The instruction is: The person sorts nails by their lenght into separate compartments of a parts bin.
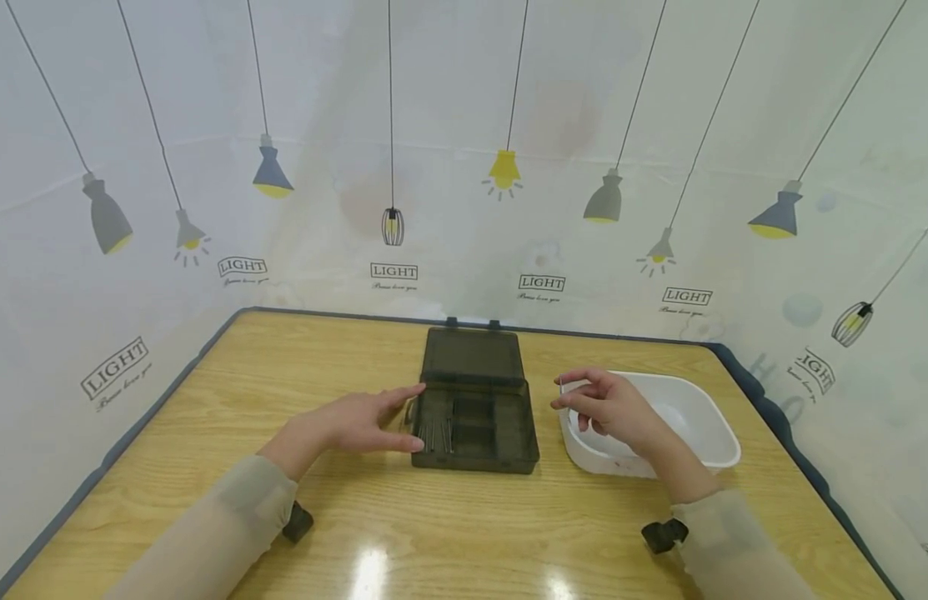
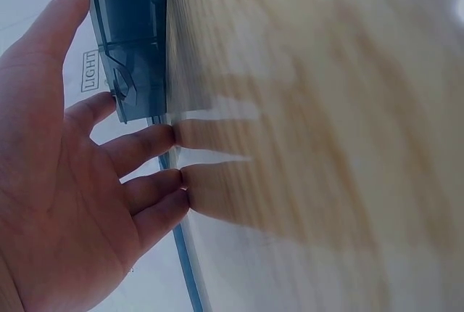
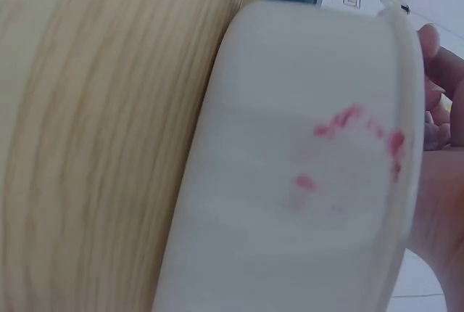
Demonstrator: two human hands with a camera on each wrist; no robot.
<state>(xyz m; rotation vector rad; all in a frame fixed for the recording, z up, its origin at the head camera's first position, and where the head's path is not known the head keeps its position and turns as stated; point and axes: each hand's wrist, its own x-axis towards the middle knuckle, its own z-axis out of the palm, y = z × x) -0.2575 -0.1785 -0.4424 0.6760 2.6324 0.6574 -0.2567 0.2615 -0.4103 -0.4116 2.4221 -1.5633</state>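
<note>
In the head view, the right hand (image 1: 612, 408) pinches a slim rod (image 1: 561, 386) near the left rim of a white plastic tub (image 1: 722, 417); the left hand (image 1: 358, 423), fingers extended, touches a smoky translucent case (image 1: 514, 429). Work seems partway: several thin rods (image 1: 437, 437) lie in its left compartment; how many remain, I cannot tell.

Left wrist: wood-grained tabletop (image 2: 312, 145), glossy case wall.

Right wrist: red smudges (image 3: 349, 117) on the tub's rounded side.
</note>
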